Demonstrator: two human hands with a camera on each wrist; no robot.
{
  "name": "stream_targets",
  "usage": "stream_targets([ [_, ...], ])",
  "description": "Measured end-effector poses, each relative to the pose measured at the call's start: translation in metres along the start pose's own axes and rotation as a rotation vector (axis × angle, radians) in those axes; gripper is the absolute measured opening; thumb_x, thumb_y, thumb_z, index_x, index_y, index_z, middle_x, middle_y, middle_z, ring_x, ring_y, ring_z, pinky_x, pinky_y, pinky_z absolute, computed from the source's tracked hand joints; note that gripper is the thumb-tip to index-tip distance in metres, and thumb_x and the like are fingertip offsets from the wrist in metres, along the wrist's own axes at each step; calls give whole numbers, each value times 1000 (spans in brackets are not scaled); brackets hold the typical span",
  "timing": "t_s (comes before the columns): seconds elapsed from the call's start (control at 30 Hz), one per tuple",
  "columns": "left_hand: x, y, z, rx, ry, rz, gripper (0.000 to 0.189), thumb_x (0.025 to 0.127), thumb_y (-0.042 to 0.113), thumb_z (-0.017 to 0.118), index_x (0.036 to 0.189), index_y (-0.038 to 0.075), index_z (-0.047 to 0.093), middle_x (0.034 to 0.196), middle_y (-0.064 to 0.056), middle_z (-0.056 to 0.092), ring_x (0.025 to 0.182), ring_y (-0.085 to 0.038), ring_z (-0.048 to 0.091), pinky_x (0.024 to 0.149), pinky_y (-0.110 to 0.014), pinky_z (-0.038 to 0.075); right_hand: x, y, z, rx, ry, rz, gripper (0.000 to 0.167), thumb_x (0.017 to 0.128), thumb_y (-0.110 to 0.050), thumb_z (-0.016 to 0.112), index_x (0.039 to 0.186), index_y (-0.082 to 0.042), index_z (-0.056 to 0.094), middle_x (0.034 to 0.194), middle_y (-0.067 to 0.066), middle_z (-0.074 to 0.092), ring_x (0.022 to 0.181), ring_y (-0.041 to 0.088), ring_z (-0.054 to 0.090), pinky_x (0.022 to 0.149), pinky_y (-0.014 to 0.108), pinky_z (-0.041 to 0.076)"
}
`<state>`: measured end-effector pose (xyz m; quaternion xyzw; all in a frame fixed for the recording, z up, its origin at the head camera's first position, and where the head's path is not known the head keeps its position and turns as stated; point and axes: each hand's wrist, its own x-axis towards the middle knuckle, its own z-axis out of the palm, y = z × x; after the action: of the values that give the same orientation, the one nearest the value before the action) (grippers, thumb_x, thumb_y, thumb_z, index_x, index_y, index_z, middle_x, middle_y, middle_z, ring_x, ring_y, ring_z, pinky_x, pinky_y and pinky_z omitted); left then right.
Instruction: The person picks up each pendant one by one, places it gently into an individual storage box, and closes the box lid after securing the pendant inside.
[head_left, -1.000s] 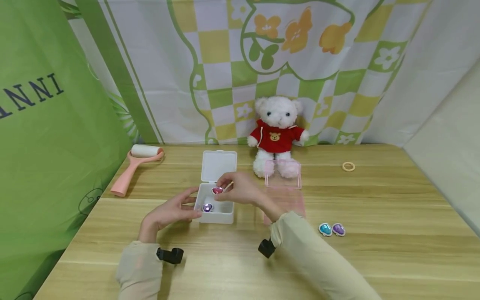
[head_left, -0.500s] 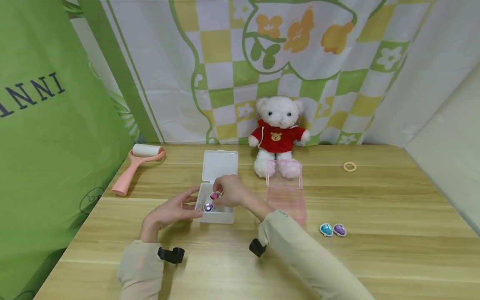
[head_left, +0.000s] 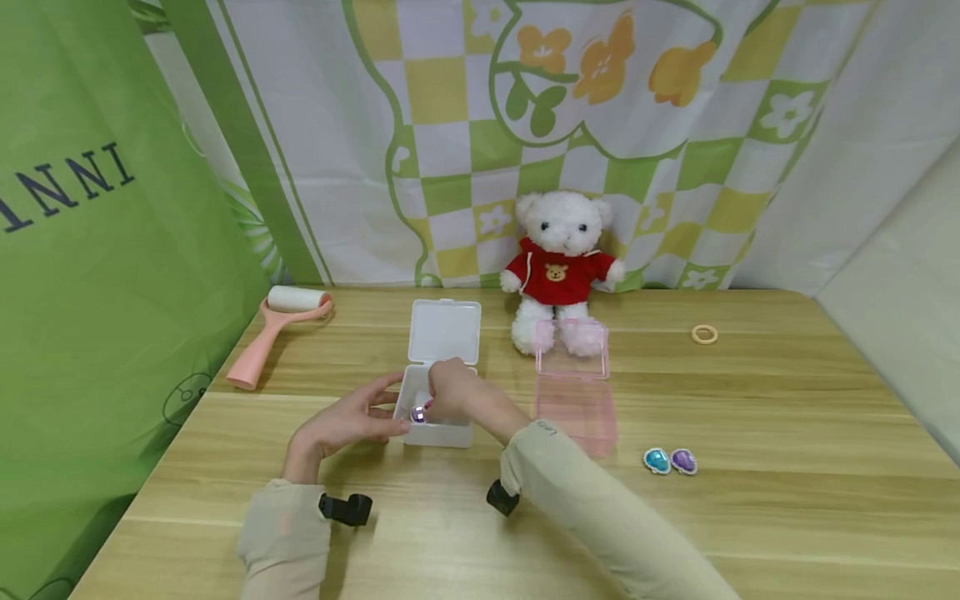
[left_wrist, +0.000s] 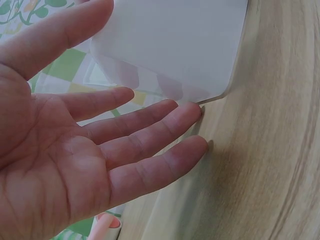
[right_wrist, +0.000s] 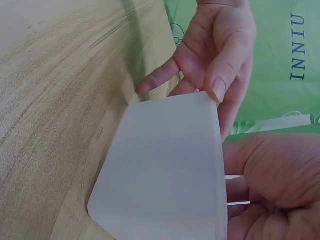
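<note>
A white lidded box stands with its lid up. My left hand steadies its left side, thumb at the front corner; the left wrist view shows the fingers extended alongside the box. My right hand reaches inside, fingers bent down and mostly hidden. A sliver of a pink gem piece shows at its fingertips. Against it, at the front left of the box, lies a purple gem piece. From the right wrist view, the box wall covers the right fingertips.
Right of the box stands an opened pink transparent case, before a white teddy bear in red. A blue gem piece and another purple one lie further right. A lint roller and a beige ring lie behind.
My right hand has lowered the pink gem piece into the box, beside the purple one, so that it is now nearly hidden. My left hand has stayed at the box.
</note>
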<state>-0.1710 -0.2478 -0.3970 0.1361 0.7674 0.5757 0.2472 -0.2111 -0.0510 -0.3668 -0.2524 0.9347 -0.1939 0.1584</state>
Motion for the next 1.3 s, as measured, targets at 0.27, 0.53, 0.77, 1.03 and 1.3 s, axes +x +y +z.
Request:
stream_targets([
  [0.27, 1, 1, 1, -5, -4, -9, 85, 87, 14, 71, 152, 4, 17, 143, -35, 32, 124, -46, 44, 84, -43, 48, 0, -7, 2, -134, -72, 9, 25, 83, -12, 72, 68, -11, 51, 64, -1, 48, 60, 13, 46, 52, 25, 40],
  [0.53, 2, 2, 2, 4, -6, -14, 84, 87, 15, 71, 152, 3, 18, 143, -35, 31, 125, -48, 42, 87, -47, 48, 0, -8, 4, -153, -87, 21, 29, 82, -8, 69, 62, -13, 49, 61, -2, 48, 58, 12, 46, 49, 23, 39],
  [0.77, 1, 2, 2, 6, 3, -22, 83, 87, 15, 71, 151, 4, 19, 143, -34, 33, 124, -46, 44, 86, -46, 48, 3, -11, 7, -193, -80, 23, 31, 82, -5, 66, 58, -14, 47, 59, -3, 47, 56, 12, 45, 46, 22, 36],
  [1.03, 1, 1, 1, 8, -7, -13, 83, 88, 14, 70, 152, 3, 18, 142, -34, 33, 124, -47, 44, 88, -48, 47, 2, -12, 6, -181, -49, 24, 28, 80, -5, 69, 62, -12, 49, 63, -1, 48, 60, 13, 47, 48, 23, 38],
  [1.3, 1, 1, 1, 16, -17, 7, 82, 89, 15, 69, 152, 3, 17, 142, -35, 33, 124, -47, 44, 87, -48, 48, -4, -16, -3, -76, -17, -34, 34, 77, -9, 76, 61, -12, 46, 56, -4, 40, 53, 11, 39, 44, 21, 31],
])
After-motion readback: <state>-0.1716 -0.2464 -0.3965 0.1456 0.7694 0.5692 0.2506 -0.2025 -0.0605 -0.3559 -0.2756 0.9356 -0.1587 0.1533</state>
